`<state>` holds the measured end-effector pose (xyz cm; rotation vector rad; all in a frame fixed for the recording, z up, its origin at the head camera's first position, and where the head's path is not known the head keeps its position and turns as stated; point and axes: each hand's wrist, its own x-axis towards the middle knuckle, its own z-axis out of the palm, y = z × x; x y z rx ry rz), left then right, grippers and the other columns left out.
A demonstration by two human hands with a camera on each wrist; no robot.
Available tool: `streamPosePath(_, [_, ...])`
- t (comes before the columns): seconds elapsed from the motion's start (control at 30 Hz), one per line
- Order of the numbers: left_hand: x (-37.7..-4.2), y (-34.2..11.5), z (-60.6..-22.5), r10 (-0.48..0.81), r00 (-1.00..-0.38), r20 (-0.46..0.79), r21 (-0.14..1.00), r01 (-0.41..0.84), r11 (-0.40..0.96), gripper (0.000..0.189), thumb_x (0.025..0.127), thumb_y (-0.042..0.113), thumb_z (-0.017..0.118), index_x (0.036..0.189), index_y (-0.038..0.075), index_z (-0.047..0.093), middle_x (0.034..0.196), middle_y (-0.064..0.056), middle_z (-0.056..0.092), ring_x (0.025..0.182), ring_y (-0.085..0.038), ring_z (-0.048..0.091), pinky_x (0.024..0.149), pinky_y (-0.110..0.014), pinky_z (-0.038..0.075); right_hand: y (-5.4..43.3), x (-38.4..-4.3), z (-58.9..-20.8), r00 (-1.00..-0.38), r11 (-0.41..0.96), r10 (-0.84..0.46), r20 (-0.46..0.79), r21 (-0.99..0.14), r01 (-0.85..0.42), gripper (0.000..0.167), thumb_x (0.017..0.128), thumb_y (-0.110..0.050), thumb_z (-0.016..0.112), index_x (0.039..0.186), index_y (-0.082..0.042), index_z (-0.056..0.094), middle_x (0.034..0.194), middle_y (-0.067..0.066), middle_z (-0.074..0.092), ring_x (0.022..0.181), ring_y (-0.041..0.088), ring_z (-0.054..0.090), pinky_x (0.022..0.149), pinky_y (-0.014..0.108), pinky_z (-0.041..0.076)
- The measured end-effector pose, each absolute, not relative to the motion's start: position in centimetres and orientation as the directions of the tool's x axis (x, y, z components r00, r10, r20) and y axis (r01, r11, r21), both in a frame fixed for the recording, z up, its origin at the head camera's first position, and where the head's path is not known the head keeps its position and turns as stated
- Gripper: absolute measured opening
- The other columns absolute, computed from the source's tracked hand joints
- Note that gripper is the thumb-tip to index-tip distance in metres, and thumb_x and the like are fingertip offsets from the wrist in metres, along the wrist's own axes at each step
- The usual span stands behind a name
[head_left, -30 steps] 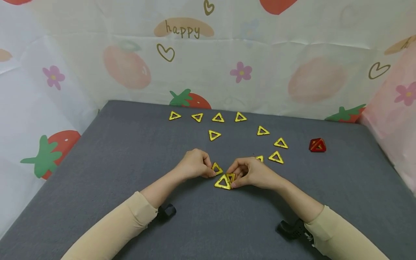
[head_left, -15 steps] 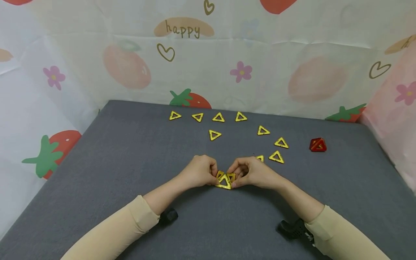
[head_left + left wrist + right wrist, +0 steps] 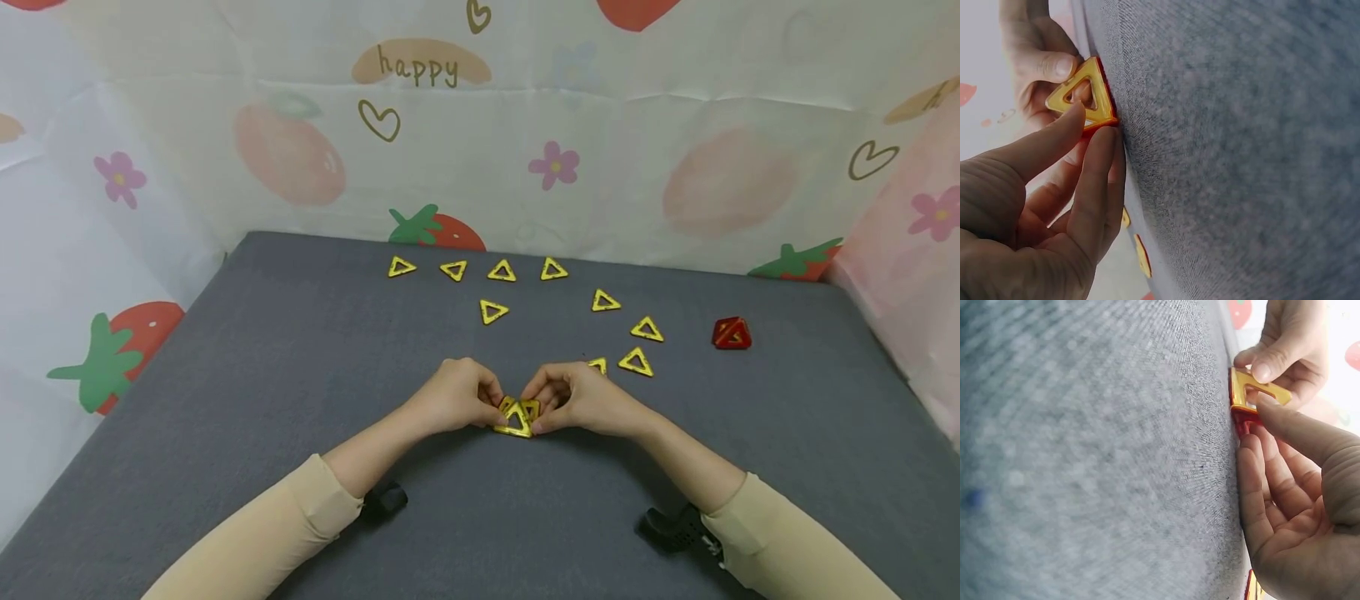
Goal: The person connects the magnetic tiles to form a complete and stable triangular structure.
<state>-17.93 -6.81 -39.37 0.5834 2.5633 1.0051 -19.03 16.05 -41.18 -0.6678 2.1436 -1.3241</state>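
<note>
At the front middle of the table, three yellow triangular magnetic tiles stand leaning together. The front tile point(image 3: 514, 432) faces me, with its tip up. My left hand point(image 3: 459, 396) pinches the left side of the group, its thumb lying against the front tile in the left wrist view. From the right, my right hand point(image 3: 583, 400) holds the right tile point(image 3: 534, 408), thumb at the front and fingers behind. Red edges show on the tiles in both wrist views. Much of the left tile point(image 3: 506, 402) is hidden by fingers and by the front tile.
Several loose yellow triangular tiles point(image 3: 502, 277) lie flat across the back and right of the grey table point(image 3: 300, 333). One tile point(image 3: 598, 364) is partly covered by my right hand. A red pyramid point(image 3: 732, 334) of joined tiles stands at the right. A printed cloth point(image 3: 465, 167) hangs behind.
My left hand has moved right and slightly down with its tile, bringing it against the other two tiles. Over the last half second both hands stay nearly still.
</note>
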Motion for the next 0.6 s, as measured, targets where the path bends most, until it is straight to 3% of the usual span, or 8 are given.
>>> streamPosePath(0.2, [-17.84,-6.58,-39.44,0.491,-0.862,-0.121,0.667,0.296,0.684,0.012,0.075,0.017,0.086,0.076,0.012,0.075,0.070,0.002,0.072,0.055,-0.004,0.057,0.052,-0.019,0.047,15.89,-18.95,-41.23,-0.739,0.383,-0.653,-0.166,-0.914,-0.132,0.035,0.080,-0.010,0.081,0.111,-0.005,0.065,0.092,0.012,0.071,0.080,0.016,0.070,0.071,0.030,0.059])
streamPosePath(0.6, [-17.64,-6.13,-39.66,0.513,-0.848,-0.129,0.673,0.305,0.674,0.014,0.075,0.021,0.086,0.074,0.012,0.075,0.068,0.001,0.072,0.055,-0.003,0.054,0.052,-0.017,0.044,15.77,-19.05,-41.44,-0.721,0.352,-0.677,-0.149,-0.926,-0.138,0.034,0.079,-0.011,0.083,0.107,-0.005,0.064,0.092,0.011,0.068,0.079,0.015,0.069,0.072,0.027,0.058])
